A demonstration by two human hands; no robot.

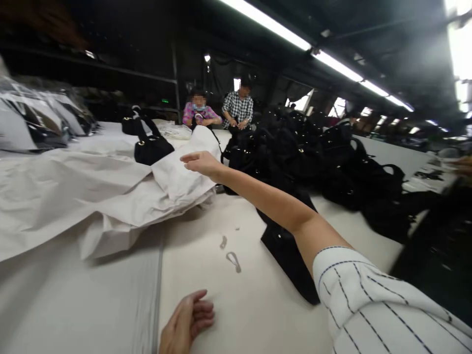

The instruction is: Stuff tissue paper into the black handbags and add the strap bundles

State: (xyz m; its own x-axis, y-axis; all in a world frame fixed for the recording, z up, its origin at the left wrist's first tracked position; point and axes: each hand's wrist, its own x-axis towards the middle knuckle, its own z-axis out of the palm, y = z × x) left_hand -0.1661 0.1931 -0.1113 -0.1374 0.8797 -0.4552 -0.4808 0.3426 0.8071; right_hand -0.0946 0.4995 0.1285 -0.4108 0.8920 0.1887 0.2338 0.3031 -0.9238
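My right hand (202, 163) reaches far forward over a crumpled white sheet (180, 172), fingers stretched out. I cannot tell if it touches the sheet. My left hand (188, 319) hovers low in view above the pale tabletop (273, 305), beside the edge of a stack of flat white sheets (110, 300). Its fingers are loosely curled and apart from the thumb, with nothing in them. A small greyish loop-shaped piece (233, 262) and a smaller scrap (223, 242) lie on the table between my hands.
A large heap of black bags (287, 147) covers the table's right side; a black strip of cloth (291, 260) lies under my right arm. Another black bag (152, 145) rests beyond the sheets. Plastic-wrapped goods (44, 113) stand far left. Two people (238, 108) work across the table.
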